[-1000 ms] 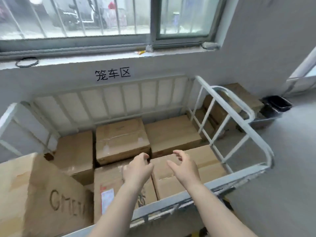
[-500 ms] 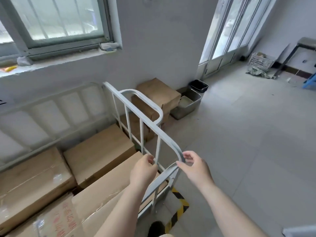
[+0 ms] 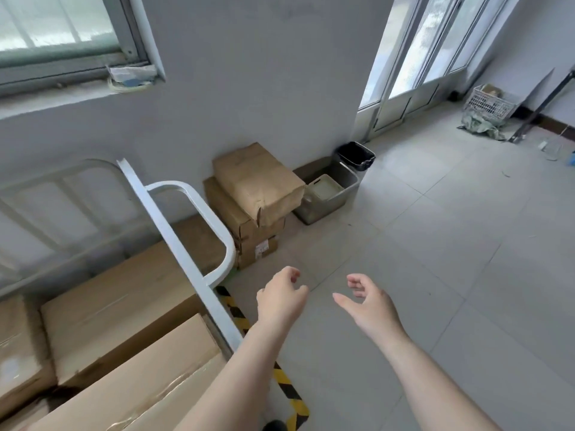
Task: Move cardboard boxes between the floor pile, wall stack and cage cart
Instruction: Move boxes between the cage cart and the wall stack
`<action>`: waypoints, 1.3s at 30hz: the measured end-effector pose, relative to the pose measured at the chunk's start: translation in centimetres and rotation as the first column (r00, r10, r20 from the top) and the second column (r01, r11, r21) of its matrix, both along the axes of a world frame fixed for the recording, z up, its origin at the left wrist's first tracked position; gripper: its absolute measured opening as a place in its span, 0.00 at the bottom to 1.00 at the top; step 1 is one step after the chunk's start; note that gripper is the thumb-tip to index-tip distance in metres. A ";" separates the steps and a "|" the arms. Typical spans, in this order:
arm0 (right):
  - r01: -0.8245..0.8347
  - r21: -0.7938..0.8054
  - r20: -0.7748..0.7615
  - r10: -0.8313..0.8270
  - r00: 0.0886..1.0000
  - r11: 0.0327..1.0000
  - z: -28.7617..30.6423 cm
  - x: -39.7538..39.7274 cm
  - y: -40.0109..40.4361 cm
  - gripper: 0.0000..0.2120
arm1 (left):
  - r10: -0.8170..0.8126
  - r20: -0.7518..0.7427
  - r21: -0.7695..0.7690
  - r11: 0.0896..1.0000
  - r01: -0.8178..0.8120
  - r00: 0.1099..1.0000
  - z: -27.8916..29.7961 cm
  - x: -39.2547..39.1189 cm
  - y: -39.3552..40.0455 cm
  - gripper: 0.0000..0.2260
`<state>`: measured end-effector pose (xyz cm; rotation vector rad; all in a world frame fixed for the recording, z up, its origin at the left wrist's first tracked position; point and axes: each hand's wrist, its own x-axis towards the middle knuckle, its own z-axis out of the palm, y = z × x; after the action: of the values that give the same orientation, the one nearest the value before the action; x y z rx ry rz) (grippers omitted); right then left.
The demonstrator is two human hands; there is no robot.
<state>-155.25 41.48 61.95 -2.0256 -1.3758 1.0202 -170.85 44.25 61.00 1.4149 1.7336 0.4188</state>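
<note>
Cardboard boxes (image 3: pixel 118 309) fill cage cart (image 3: pixel 174 231) at left, several loaded flat. Wall stack (image 3: pixel 249 206) beside cart: top box (image 3: pixel 258 181) skewed, long axis running from wall toward floor. Stack apparently left to move. Left hand (image 3: pixel 281 298), right hand (image 3: pixel 370 304) over floor, empty, fingers loosely curled, apart.

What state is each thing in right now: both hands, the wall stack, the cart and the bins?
left hand: empty, fingers loosely curled
right hand: empty, fingers loosely curled
wall stack: top box dented, sitting askew
cage cart: loaded with boxes
black bin: open-topped
grey bin: open-topped, lidded container inside
</note>
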 end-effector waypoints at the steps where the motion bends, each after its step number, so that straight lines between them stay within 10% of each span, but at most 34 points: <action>1: 0.005 -0.010 -0.017 -0.005 1.000 1.000 -0.4 1.0 1.2 0.22 | 0.014 -0.004 -0.013 1.000 -0.014 1.000 -0.2 0.8 1.0 0.18; 22: -0.436 -0.212 -0.132 0.416 0.900 0.875 -5.5 9.8 33.7 0.28 | 0.674 0.055 -0.188 0.731 -0.656 0.736 -5.5 8.0 21.1 0.21; 39: -0.355 -0.499 0.037 0.429 0.903 0.791 -15.7 -4.7 59.7 0.39 | 0.627 -0.057 -0.467 0.671 -0.576 0.777 -15.7 -6.7 46.2 0.27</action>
<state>-159.98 101.23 46.29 -2.2447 -1.8233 1.5531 -177.55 90.48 45.35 0.4335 2.0178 0.3810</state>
